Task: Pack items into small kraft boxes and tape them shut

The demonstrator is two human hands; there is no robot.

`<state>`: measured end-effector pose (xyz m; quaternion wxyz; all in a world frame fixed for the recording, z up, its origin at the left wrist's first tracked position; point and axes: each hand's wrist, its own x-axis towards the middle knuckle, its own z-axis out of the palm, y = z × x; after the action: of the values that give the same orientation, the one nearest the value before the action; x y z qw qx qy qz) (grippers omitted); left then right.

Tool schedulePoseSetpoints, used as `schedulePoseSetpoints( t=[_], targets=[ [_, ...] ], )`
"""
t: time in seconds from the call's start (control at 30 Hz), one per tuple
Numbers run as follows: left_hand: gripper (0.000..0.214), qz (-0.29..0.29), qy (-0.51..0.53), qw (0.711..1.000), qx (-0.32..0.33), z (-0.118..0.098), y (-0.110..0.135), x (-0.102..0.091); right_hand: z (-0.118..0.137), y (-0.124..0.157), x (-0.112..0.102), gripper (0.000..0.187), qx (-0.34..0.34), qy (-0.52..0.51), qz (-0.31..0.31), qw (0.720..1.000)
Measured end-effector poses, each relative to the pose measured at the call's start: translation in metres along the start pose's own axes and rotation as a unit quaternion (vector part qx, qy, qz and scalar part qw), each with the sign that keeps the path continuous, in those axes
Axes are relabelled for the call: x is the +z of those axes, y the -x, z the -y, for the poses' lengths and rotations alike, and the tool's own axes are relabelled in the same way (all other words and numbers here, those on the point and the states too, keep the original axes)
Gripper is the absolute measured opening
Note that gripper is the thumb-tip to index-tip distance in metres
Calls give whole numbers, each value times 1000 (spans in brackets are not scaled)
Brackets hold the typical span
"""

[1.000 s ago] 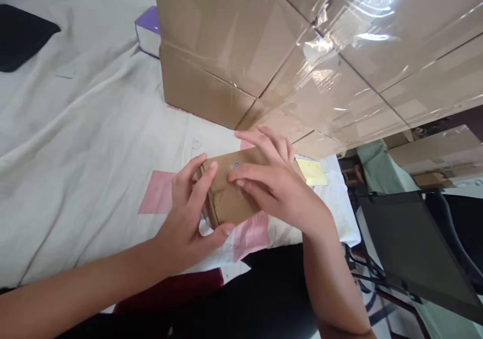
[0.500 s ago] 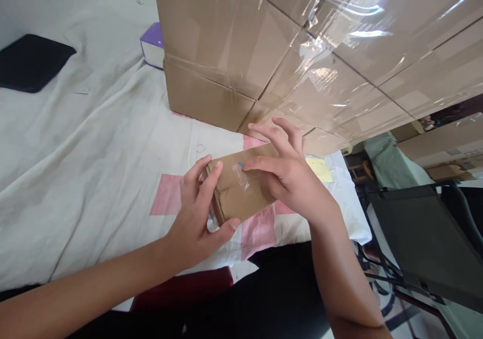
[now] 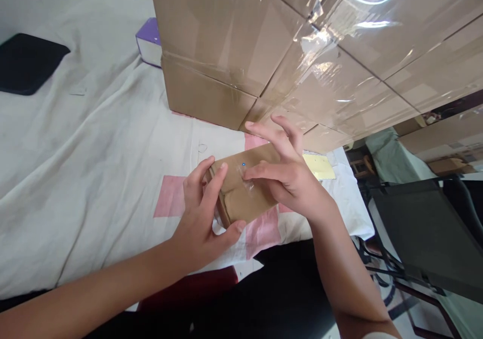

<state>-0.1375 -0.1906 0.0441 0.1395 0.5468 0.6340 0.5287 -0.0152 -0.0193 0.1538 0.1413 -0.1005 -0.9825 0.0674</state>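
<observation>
A small brown cardboard box (image 3: 241,198) lies on the white cloth near the table's front edge. My left hand (image 3: 204,218) grips its near left end, with the thumb under the corner and the fingers over the top. Over the box's top my right hand (image 3: 287,173) rests, its index finger and thumb pressing a strip of clear tape (image 3: 247,182) onto the cardboard while the other fingers are lifted and spread.
A big tape-wrapped carton (image 3: 271,47) fills the back and right. A purple and white box (image 3: 148,39) peeks out at its left. A black flat object (image 3: 26,62) lies far left. A yellow note (image 3: 320,166) sits beside the small box. A dark chair (image 3: 422,238) stands at right.
My right hand has slid from flat over the box's middle toward its right part, with the fingers now lifted. A strip of clear tape is uncovered on top. The left hand keeps its hold.
</observation>
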Motion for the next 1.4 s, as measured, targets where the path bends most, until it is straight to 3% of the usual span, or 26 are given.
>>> schedulePoseSetpoints(
  t=[0.73, 1.4],
  targets=[
    [85, 0, -2, 1000, 7, 4, 0, 0, 11, 0, 1, 28, 20, -6, 0, 1000],
    [79, -18, -18, 1000, 18, 7, 0, 3, 6, 1, 11, 31, -9, -7, -45, 999]
  ],
)
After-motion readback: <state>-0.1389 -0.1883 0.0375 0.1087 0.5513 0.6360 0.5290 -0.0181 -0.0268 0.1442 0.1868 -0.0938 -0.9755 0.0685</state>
